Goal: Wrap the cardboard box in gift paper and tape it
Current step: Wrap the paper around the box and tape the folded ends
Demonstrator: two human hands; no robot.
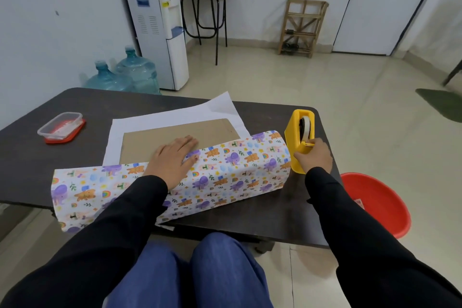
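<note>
A flat brown cardboard box (175, 136) lies on the dark table (75, 157), on gift paper whose white underside (175, 117) shows behind it. The near part of the paper, printed with animals (237, 170), is folded up over the box's front edge. My left hand (172, 157) presses flat with straight fingers on that fold and on the box top. My right hand (313, 156) grips the near end of a yellow tape dispenser (298, 132) standing at the table's right edge, fingers curled by the cutter.
A clear plastic container on a red lid (61, 127) sits at the table's left. A red basin (375, 202) stands on the floor to the right. Behind the table are water bottles (125, 75) and a water dispenser (160, 25).
</note>
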